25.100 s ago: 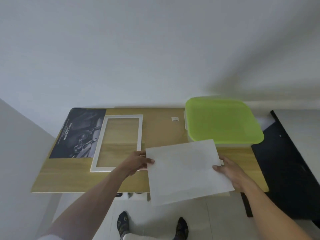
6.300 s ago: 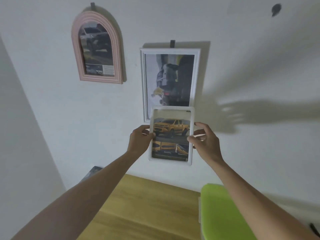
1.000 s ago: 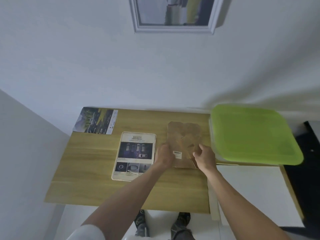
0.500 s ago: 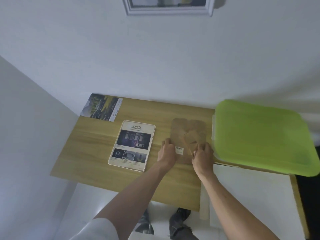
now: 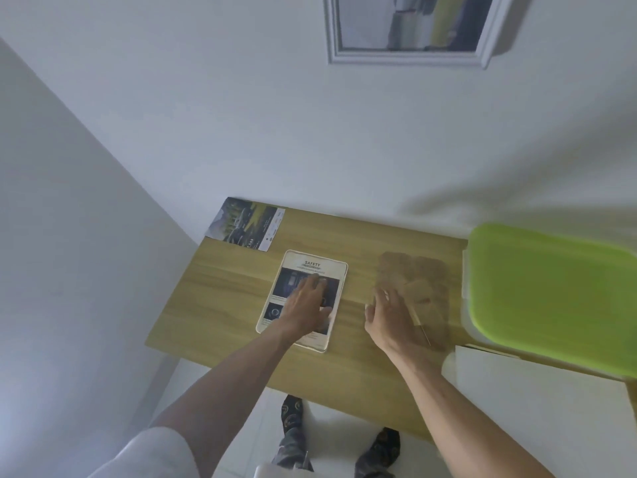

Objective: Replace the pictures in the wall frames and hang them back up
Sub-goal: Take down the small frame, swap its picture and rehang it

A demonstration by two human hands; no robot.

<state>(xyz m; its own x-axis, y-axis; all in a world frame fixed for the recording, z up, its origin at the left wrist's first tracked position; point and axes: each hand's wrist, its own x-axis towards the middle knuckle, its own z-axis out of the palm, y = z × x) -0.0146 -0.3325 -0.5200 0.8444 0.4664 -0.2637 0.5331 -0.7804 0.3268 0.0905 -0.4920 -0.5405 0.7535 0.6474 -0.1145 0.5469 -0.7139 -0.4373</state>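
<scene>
On the wooden surface point(image 5: 220, 305) a white frame point(image 5: 339, 270) lies flat, face up, holding a print headed "SAFETY". The left hand point(image 5: 306, 305) lies over the frame's middle, fingers spread, gripping nothing. Just to the right, the right hand point(image 5: 389, 315) rests with loosely spread fingers on the near-left part of a brown backing board point(image 5: 417, 270). A car brochure point(image 5: 246, 224) lies at the far-left corner. A green-lidded container point(image 5: 551, 288) sits at the right, white paper point(image 5: 537, 401) near it. A grey-framed picture point(image 5: 410, 29) hangs on the wall.

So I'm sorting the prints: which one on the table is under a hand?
The SAFETY print, under the left hand; the landscape car print lies untouched.
</scene>
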